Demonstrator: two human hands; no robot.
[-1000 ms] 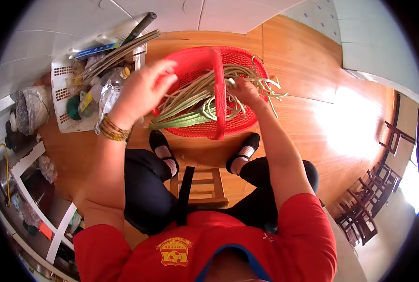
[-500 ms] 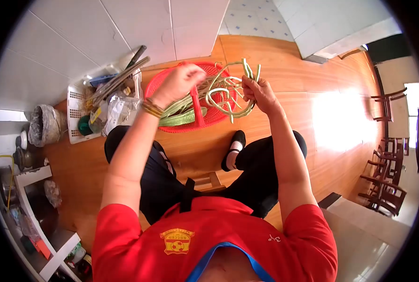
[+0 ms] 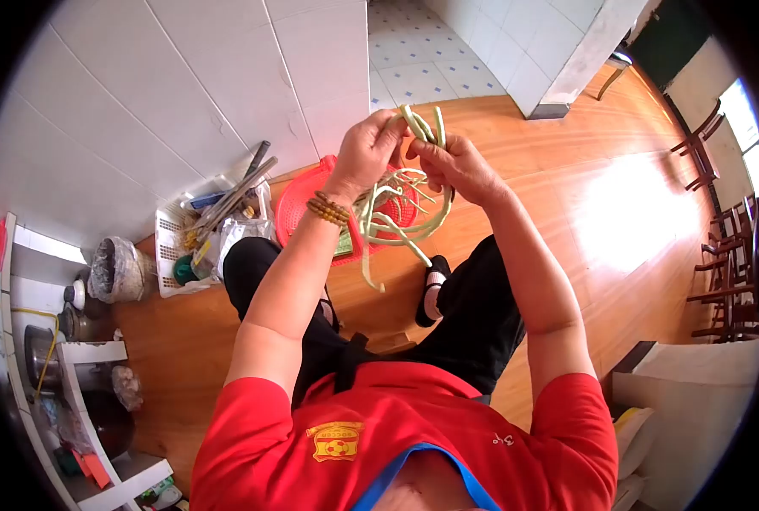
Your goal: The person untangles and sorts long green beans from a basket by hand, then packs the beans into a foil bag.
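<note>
Long green beans [image 3: 420,126] are bunched between my two hands, above a red plastic basket [image 3: 297,203]. My right hand [image 3: 460,170] is closed around the bunch, and some beans loop and dangle below it. At the bunch's upper end, my left hand [image 3: 364,155] has its fingers pinched on the beans; a beaded bracelet [image 3: 328,207] circles that wrist. Inside the basket are more thin bean strands and a green vegetable [image 3: 344,244], mostly hidden behind my left forearm and the beans.
A white crate [image 3: 170,243] with sticks, bags and bottles stands against the tiled wall on the left. Beside it is a bag-lined bin [image 3: 117,271]. Shelves [image 3: 98,352] with pots are at the lower left. Wooden chairs [image 3: 701,152] line the far right.
My left hand has moved right from over the basket to the beans in my right hand and closed on them. The view has shifted, and the bean ends hang lower.
</note>
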